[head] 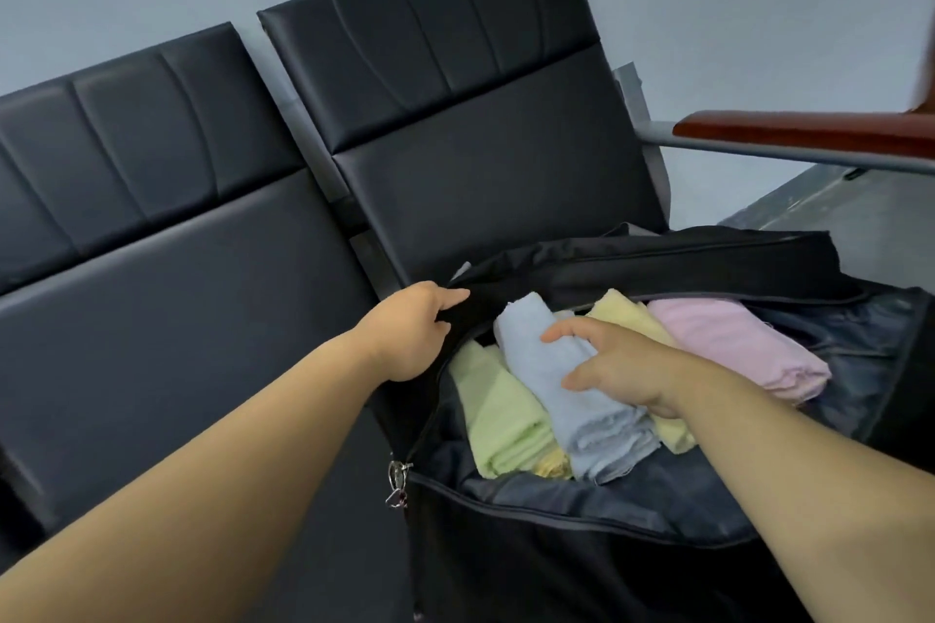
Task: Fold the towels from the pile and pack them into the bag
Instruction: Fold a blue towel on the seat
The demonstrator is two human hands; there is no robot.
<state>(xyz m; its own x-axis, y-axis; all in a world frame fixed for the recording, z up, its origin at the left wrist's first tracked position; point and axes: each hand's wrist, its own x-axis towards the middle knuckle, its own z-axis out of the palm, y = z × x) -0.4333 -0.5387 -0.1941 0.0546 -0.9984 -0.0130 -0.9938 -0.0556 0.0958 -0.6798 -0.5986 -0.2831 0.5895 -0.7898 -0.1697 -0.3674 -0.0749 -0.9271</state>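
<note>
- Head view: I see both forearms reaching forward and down from the lower frame edge to the black bag [556,546].
- Left hand [410,334]: arm stretched out diagonally, fingers curled over the bag's far-left rim, thumb on top. It grips the fabric edge and holds the opening apart.
- Right hand [622,369]: palm down inside the opening, on the blue towel [587,425]. Fingers curve over the top and the thumb lies against the near side, so it holds the towel.
- Bag: unzipped, mouth wide, sitting on the right-hand black padded seat [480,177].
- Contents: four folded towels lie side by side.
- Green towel [501,420] is leftmost, touching the blue one.
- Blue towel lies on top, partly over the green towel and the yellow towel [622,314].
- Pink towel [733,344] is rightmost, just beside the yellow.
- A strip of yellow cloth shows under the near ends of green and blue. I cannot tell whether it is the same towel.
- Key ring [397,476] hangs at the bag's near-left corner.
- Wooden armrest [809,132] is on the right, well apart from the hands.
</note>
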